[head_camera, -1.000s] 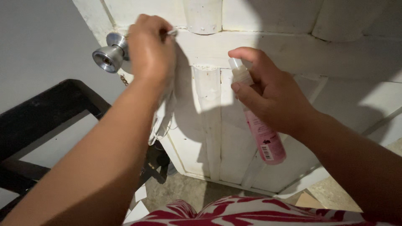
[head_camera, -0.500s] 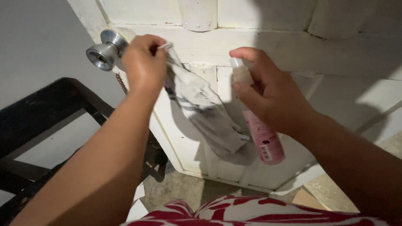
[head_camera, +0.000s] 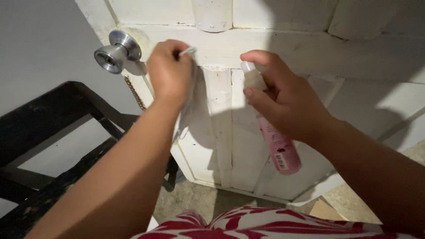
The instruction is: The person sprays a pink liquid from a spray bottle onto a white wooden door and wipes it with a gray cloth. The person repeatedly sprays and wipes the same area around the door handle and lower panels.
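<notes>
My left hand (head_camera: 169, 71) is closed on a grey-white cloth (head_camera: 187, 99) and presses it flat against a white wooden door (head_camera: 283, 37), just right of the silver round door knob (head_camera: 114, 52). Most of the cloth is hidden behind the hand and wrist. My right hand (head_camera: 283, 95) grips a pink spray bottle (head_camera: 278, 146) with a white nozzle, the index finger resting on top of the nozzle, which points at the door panel between the two hands.
A thin chain (head_camera: 134, 93) hangs below the knob. A black wooden frame (head_camera: 48, 132) stands at the left against a grey wall. A concrete floor (head_camera: 195, 203) shows below the door. Red-and-white patterned clothing (head_camera: 248, 225) fills the bottom edge.
The cloth hung loose across the door half a second ago; now my left hand has bunched it and pressed it against the door. The bottle hand stayed almost still.
</notes>
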